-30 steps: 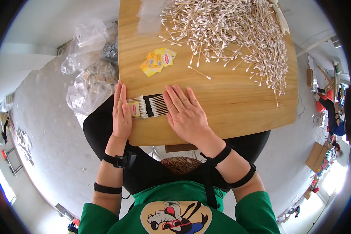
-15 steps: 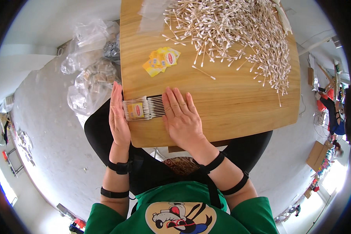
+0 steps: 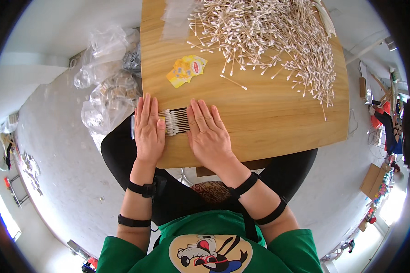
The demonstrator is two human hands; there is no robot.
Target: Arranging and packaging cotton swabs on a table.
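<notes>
Wooden table (image 3: 269, 123) fills the middle of the view, with grey floor around it and the person's green shirt at the near edge. Near the table's near left corner both hands lie flat, palms down, fingers straight and close together, gripping nothing. The left hand (image 3: 148, 127) presses on the left end of a row of swabs (image 3: 177, 121), over a clear sleeve (image 3: 133, 127) that sticks out past the table edge. The right hand (image 3: 209, 134) covers the right end of the row. Between the hands the swabs lie side by side, white tips to the left, touching both hands. Farther off, near the table's left side, lies a small stack of yellow packets (image 3: 186, 70). One loose swab (image 3: 233, 82) lies just right of them. Across the far side spreads a large swab pile (image 3: 278, 36). Left of the table, clear bags (image 3: 107, 86) sit on the floor.
</notes>
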